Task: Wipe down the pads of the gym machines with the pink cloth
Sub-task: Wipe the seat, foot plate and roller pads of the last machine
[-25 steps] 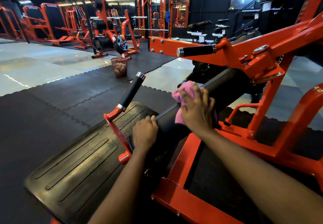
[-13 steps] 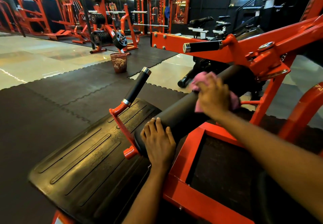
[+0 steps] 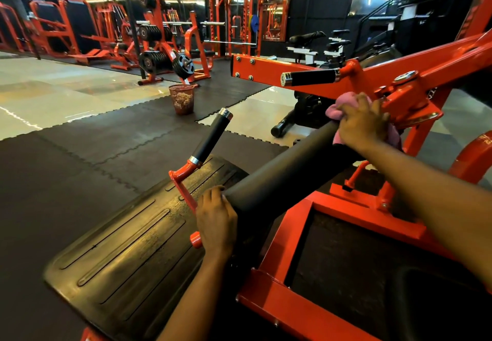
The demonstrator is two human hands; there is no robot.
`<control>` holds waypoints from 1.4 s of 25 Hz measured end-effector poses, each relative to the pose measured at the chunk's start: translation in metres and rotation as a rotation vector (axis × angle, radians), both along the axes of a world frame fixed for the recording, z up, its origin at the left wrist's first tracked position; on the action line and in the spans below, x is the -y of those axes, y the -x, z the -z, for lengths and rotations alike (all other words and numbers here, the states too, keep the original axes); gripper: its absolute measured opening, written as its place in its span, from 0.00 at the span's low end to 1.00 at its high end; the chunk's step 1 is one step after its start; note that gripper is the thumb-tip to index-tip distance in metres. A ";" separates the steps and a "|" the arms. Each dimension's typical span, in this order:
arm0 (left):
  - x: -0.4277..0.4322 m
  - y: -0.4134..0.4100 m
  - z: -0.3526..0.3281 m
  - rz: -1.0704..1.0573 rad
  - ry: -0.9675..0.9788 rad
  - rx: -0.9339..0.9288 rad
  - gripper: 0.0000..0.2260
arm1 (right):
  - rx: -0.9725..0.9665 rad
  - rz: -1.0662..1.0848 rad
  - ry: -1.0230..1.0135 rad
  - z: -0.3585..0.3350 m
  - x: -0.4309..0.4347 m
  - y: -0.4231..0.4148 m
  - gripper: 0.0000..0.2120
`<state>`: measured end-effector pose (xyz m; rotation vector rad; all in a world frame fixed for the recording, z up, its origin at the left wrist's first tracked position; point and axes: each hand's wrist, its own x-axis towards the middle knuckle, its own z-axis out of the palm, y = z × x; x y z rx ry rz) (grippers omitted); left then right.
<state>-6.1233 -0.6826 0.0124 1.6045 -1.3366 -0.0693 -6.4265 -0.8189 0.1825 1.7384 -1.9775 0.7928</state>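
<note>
Machine frame (image 3: 346,74): Orange steel, rising above and beyond the far end of the roller pad. Its pivot bracket stands just beside that far end. Judged risk: if you push your stroke further up, your knuckles or the cloth may snag on the bracket and its bolts.

Footplate (image 3: 127,247): Black ribbed rubber, lying below and to the left of the roller pad's near end. It plays no part in the wipe.

Roller pad (image 3: 279,170): Long black cylinder, sloping up from its near end to its far end. Judged risk: it may turn on its axle under your pressure, so the cloth skids instead of cleaning. Its underside is hidden and could go unwiped.

Side handle (image 3: 210,135): Black grip on an orange arm, just left of the roller pad's near end. Judged risk: your left wrist may knock it if the pad shifts.

Left hand (image 3: 217,218): At the roller pad's near end, fingers bent over the end rim and gripping it, which steadies the pad.

Right hand (image 3: 362,125): On top of the roller pad's far end, fingers curved down and clamped on the cloth, pressing it to the pad.

Pink cloth (image 3: 336,110): Bunched under your right palm on the roller pad's far end. Folds show past your fingertips and below your wrist side. Judged risk: those loose folds catching the bracket.
</note>
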 end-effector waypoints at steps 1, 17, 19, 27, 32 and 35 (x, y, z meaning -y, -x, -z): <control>-0.002 -0.003 0.002 0.038 -0.030 -0.037 0.15 | -0.030 -0.034 0.024 0.010 -0.008 -0.021 0.17; -0.075 -0.013 -0.088 0.445 -0.036 -0.073 0.17 | 0.664 -0.720 0.103 0.073 -0.199 -0.133 0.26; -0.098 -0.004 -0.114 0.607 -0.058 -0.108 0.19 | 0.692 -0.735 0.115 0.063 -0.217 -0.124 0.33; -0.076 0.025 -0.161 0.729 -0.133 0.254 0.18 | 0.895 -0.809 -0.165 0.096 -0.200 -0.078 0.61; -0.055 0.027 -0.149 0.758 -0.180 0.330 0.21 | 1.011 -0.882 -0.231 0.117 -0.181 -0.067 0.34; -0.050 0.023 -0.180 0.672 -0.259 0.340 0.25 | 1.018 -0.752 -0.216 0.079 -0.188 -0.068 0.23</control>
